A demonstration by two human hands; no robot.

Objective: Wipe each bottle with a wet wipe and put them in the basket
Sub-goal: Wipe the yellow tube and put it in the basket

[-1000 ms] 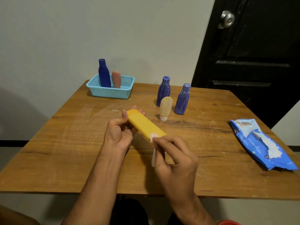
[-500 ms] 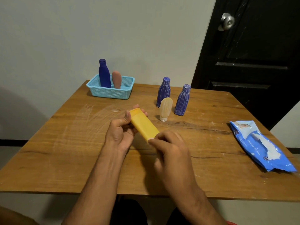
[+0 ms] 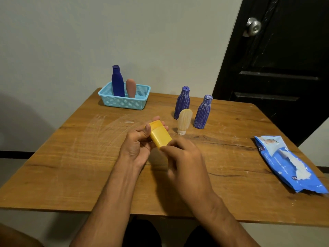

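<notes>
My left hand point(image 3: 137, 145) grips the far, capped end of a yellow bottle point(image 3: 159, 136), holding it slanted above the table's middle. My right hand point(image 3: 185, 161) is curled over the bottle's near end. The wet wipe it held a second ago is hidden under its fingers. A turquoise basket point(image 3: 122, 102) at the back left holds a plain blue bottle point(image 3: 117, 82) and a pink tube point(image 3: 131, 88), both upright. On the table stand two blue striped bottles point(image 3: 182, 103) point(image 3: 203, 112) and a cream tube point(image 3: 184, 120) on its cap.
A blue pack of wet wipes point(image 3: 288, 164) lies near the table's right edge with a wipe sticking out of its opening. The wooden table point(image 3: 71, 157) stands against a pale wall. A black door point(image 3: 284, 68) is behind it on the right.
My right hand has slid up along the yellow bottle from its near tip, covering the wipe and more of the bottle. The left hand has kept its grip.
</notes>
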